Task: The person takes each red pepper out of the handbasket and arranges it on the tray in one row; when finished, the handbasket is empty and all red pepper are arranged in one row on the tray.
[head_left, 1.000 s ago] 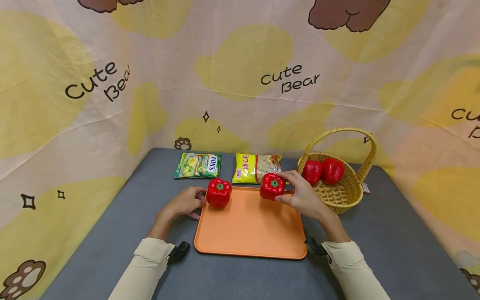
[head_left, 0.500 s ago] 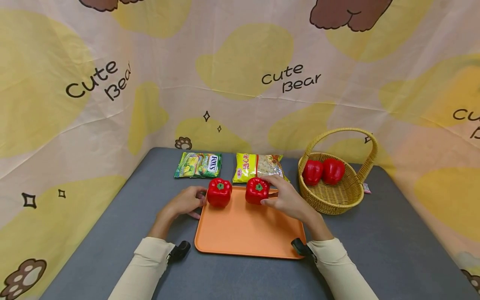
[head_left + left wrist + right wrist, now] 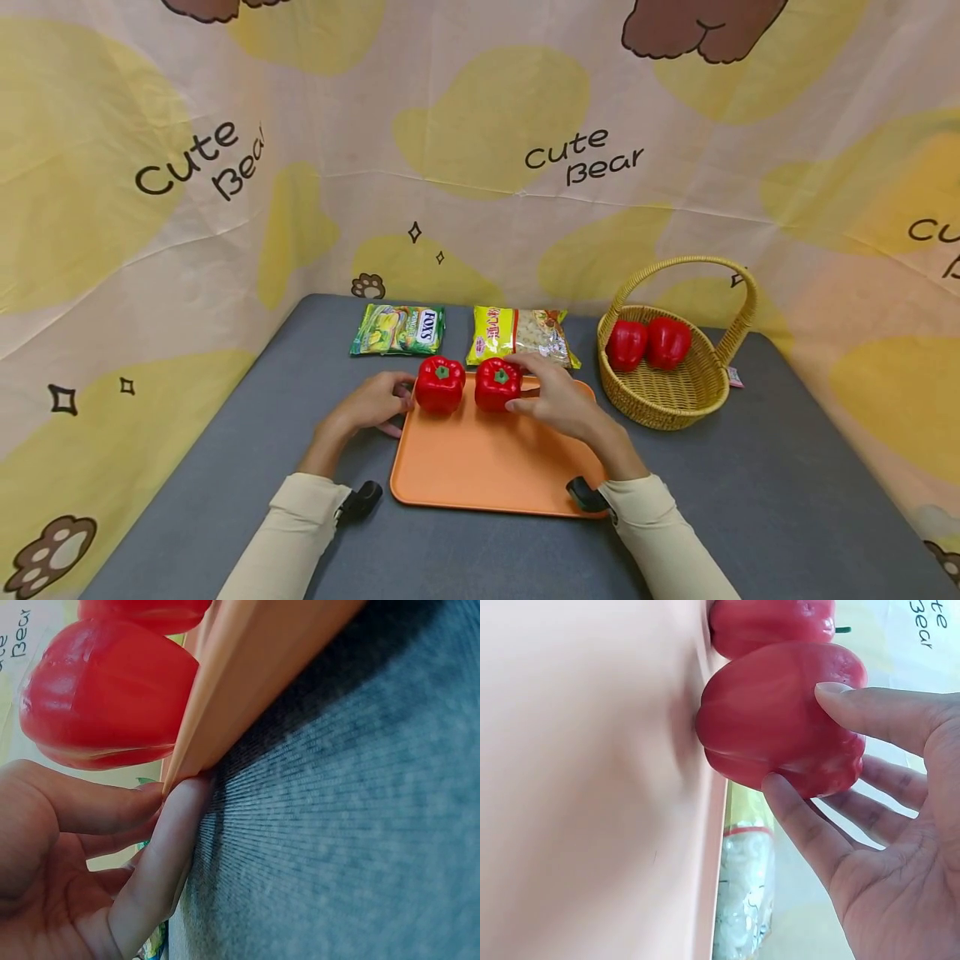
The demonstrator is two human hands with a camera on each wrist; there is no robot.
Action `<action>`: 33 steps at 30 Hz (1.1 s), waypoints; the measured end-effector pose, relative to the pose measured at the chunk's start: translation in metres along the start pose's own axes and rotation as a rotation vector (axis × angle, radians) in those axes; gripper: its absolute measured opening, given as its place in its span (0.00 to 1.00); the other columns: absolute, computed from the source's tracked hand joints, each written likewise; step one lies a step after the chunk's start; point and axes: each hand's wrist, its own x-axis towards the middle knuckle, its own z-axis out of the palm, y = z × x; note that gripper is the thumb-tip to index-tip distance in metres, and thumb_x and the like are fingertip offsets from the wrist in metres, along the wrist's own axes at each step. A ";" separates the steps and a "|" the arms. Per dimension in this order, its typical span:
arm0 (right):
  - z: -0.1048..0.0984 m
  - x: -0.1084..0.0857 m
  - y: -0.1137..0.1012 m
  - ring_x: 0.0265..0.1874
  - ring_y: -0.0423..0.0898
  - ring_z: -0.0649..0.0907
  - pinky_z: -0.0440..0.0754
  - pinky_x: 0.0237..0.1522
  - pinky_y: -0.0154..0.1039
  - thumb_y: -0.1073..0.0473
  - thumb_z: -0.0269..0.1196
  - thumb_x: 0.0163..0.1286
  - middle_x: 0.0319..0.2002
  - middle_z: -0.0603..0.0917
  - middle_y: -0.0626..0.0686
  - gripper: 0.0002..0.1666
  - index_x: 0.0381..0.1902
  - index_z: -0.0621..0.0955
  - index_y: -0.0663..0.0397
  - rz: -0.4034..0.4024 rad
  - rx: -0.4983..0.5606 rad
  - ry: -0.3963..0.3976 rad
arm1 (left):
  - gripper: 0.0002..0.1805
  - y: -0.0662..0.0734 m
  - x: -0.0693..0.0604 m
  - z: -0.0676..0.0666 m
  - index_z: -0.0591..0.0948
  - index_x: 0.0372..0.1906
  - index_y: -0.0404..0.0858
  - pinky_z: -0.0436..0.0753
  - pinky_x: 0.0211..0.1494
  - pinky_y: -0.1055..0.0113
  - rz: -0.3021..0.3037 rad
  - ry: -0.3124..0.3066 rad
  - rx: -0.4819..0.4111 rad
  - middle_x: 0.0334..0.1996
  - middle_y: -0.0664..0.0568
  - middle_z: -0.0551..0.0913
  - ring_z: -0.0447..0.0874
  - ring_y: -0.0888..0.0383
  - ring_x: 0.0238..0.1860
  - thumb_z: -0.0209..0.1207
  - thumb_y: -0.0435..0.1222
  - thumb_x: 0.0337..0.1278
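Observation:
An orange tray (image 3: 495, 467) lies on the table, its left rim pinched between the thumb and fingers of my left hand (image 3: 371, 404). Close to that hand, a red bell pepper (image 3: 440, 386) with a green stem stands upright in the tray's far left corner. My right hand (image 3: 558, 400) holds a second red bell pepper (image 3: 498, 384) from its right side, thumb and fingertips spread around it in the right wrist view. This pepper (image 3: 780, 724) is upright, low at the tray's far edge; whether it touches the tray I cannot tell.
Two more red peppers (image 3: 667, 342) lie in a yellow wicker basket (image 3: 667, 412) with a tall handle, at the back right. Behind the tray lie a green FOX'S candy bag (image 3: 397, 330) and a yellow pasta packet (image 3: 495, 333). A printed cloth (image 3: 480, 125) hangs behind the table.
My right hand has carried its pepper leftward over the tray, closer to the other pepper. The left hand has stayed at the tray's rim.

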 end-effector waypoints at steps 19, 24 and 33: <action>0.007 0.007 -0.001 0.77 0.60 0.68 0.69 0.77 0.65 0.57 0.74 0.67 0.74 0.74 0.57 0.41 0.76 0.74 0.52 0.039 -0.034 -0.022 | 0.28 0.001 0.000 0.000 0.72 0.72 0.25 0.93 0.33 0.58 0.002 -0.003 0.007 0.45 0.39 0.81 0.82 0.51 0.42 0.52 0.25 0.68; 0.007 0.007 0.000 0.76 0.60 0.69 0.71 0.76 0.63 0.58 0.74 0.67 0.74 0.74 0.57 0.41 0.76 0.74 0.52 0.036 -0.023 -0.021 | 0.28 0.000 -0.001 0.001 0.72 0.72 0.25 0.93 0.33 0.59 0.000 -0.003 0.006 0.44 0.40 0.80 0.81 0.52 0.42 0.52 0.25 0.68; 0.007 0.008 -0.001 0.77 0.60 0.68 0.69 0.77 0.64 0.57 0.74 0.67 0.75 0.73 0.57 0.41 0.76 0.73 0.53 0.039 -0.014 -0.025 | 0.27 0.001 -0.001 0.001 0.72 0.72 0.25 0.93 0.32 0.59 -0.004 0.000 0.010 0.45 0.40 0.81 0.81 0.51 0.42 0.52 0.25 0.68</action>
